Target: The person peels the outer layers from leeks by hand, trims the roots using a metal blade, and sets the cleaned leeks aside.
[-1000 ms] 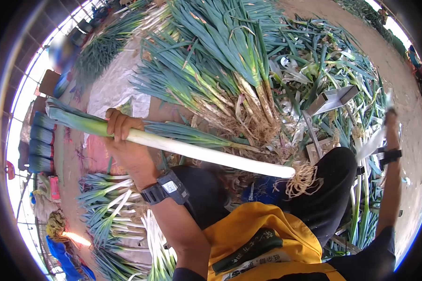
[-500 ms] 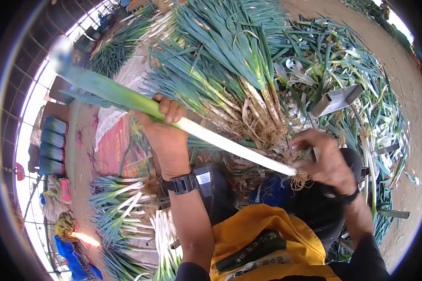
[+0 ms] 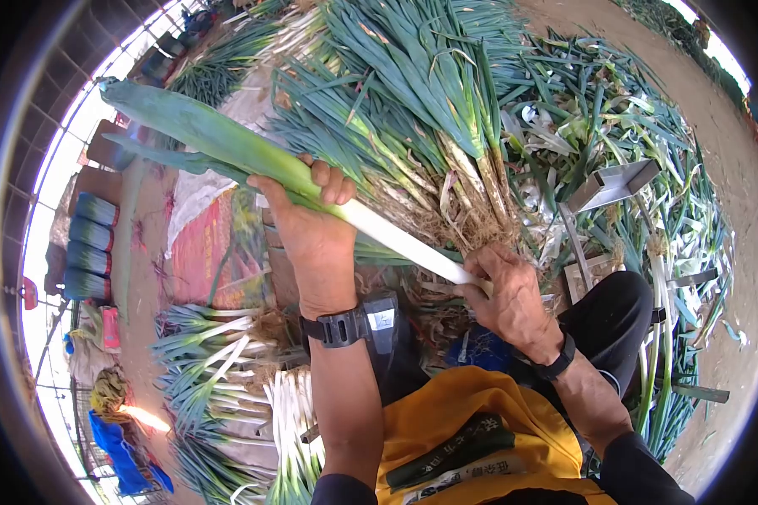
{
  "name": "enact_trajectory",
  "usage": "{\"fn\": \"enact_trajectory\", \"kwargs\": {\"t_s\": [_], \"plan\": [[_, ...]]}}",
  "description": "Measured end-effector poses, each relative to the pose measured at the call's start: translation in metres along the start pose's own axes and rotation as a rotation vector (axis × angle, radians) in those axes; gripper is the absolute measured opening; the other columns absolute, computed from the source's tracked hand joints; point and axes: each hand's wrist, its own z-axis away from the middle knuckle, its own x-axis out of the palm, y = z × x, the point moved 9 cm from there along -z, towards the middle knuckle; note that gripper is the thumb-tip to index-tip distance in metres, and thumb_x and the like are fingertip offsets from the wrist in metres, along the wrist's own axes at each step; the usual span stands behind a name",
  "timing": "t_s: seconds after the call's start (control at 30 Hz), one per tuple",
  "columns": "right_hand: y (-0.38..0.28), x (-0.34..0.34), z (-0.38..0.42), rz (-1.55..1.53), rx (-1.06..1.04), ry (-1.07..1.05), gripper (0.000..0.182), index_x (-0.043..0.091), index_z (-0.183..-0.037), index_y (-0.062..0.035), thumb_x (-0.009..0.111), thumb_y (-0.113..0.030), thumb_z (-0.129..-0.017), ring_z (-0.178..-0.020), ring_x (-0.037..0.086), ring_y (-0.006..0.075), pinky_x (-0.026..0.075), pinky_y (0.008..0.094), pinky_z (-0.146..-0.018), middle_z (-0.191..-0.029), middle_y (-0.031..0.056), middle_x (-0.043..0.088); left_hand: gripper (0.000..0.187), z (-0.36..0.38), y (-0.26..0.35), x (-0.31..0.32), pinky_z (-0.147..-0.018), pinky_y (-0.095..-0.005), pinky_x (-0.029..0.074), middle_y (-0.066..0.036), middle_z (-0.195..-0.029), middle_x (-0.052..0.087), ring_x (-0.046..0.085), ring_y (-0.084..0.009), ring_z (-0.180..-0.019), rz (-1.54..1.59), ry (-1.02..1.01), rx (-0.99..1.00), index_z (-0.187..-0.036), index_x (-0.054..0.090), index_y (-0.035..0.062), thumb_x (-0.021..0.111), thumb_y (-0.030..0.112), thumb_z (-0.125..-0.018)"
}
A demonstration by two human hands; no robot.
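A long leek [image 3: 404, 242] slants across the view, green leaves at upper left and white stem toward the centre. My left hand [image 3: 312, 231] is wrapped round it where the green turns pale. Around the lower white end are the closed fingers of my right hand [image 3: 509, 295], which hide the root tip. Just behind the stem lies a large bunch of untrimmed leeks [image 3: 472, 181] with brown, soil-covered roots.
Cleaned leeks [image 3: 295, 421] lie in rows at lower left. Stripped leaves [image 3: 615, 109] are heaped at right around a metal bracket [image 3: 619, 185]. A red printed sack [image 3: 202, 252] lies at left, near bundled green-blue packs [image 3: 88, 252] by the wire fence.
My right hand has moved left from beside the roots and closed on the white end. My left hand and the leek have shifted slightly to the right.
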Motion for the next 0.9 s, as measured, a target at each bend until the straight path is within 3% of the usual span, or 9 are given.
{"fn": "enact_trajectory", "kwargs": {"t_s": [0.2, 0.37, 0.47, 0.6, 0.83, 0.9], "plan": [[-0.004, -0.001, 0.002, 0.014, -0.05, 0.086, 0.032, 0.058, -0.085, -0.0044, 0.081, -0.001, -0.064, -0.075, 0.063, 0.0334, 0.05, 0.0399, -0.066, -0.078, 0.0105, 0.061, 0.065, 0.002, -0.003, -0.003, -0.058, -0.0302, 0.037, -0.006, -0.076, 0.047, 0.042, -0.0165, -0.062, -0.026, 0.044, -0.03, -0.1, 0.054, -0.0001, 0.046, 0.064, -0.093], [0.011, 0.011, 0.006, -0.12, 0.019, -0.098, 0.034, 0.057, -0.085, -0.0039, 0.082, 0.002, -0.063, -0.072, 0.062, 0.0287, 0.049, 0.037, -0.065, -0.078, 0.0102, 0.06, 0.065, 0.001, -0.006, -0.001, -0.058, -0.0302, 0.037, -0.006, -0.076, 0.048, 0.042, -0.0163, -0.062, -0.012, 0.009, -0.043, -0.1, 0.054, 0.0005, 0.047, 0.065, -0.092], [0.003, 0.001, 0.004, -0.161, 0.092, -0.032, 0.033, 0.058, -0.089, -0.0031, 0.08, 0.0, -0.064, -0.077, 0.061, 0.0329, 0.05, 0.0379, -0.068, -0.084, 0.0124, 0.06, 0.066, 0.002, -0.007, 0.005, -0.058, -0.0298, 0.037, -0.006, -0.075, 0.048, 0.042, -0.0159, -0.061, -0.005, -0.018, -0.064, -0.099, 0.054, 0.0008, 0.047, 0.066, -0.092], [0.001, 0.004, 0.003, -0.153, 0.048, -0.057, 0.036, 0.057, -0.089, -0.0031, 0.081, 0.001, -0.063, -0.077, 0.061, 0.0318, 0.05, 0.0381, -0.069, -0.086, 0.0125, 0.06, 0.066, 0.003, -0.01, 0.006, -0.058, -0.029, 0.037, -0.005, -0.074, 0.048, 0.041, -0.0152, -0.06, -0.009, -0.011, -0.093, -0.097, 0.054, 0.0018, 0.046, 0.067, -0.092], [0.017, 0.016, 0.008, -0.122, 0.177, -0.157, 0.028, 0.056, -0.08, -0.0019, 0.08, 0.001, -0.064, -0.072, 0.059, 0.0295, 0.048, 0.0355, -0.064, -0.078, 0.0123, 0.058, 0.067, 0.004, -0.012, 0.004, -0.058, -0.0292, 0.036, -0.005, -0.073, 0.046, 0.041, -0.0153, -0.06, -0.081, 0.038, -0.067, -0.096, 0.054, 0.0035, 0.046, 0.07, -0.09], [0.022, 0.02, 0.013, -0.116, 0.19, -0.164, 0.027, 0.056, -0.078, -0.0016, 0.08, 0.001, -0.064, -0.071, 0.059, 0.0293, 0.047, 0.0352, -0.063, -0.077, 0.0123, 0.058, 0.067, 0.003, -0.011, 0.003, -0.056, -0.0304, 0.035, -0.007, -0.067, 0.05, 0.043, -0.0174, -0.056, -0.08, 0.052, -0.045, -0.094, 0.054, 0.0057, 0.04, 0.071, -0.092]]}}
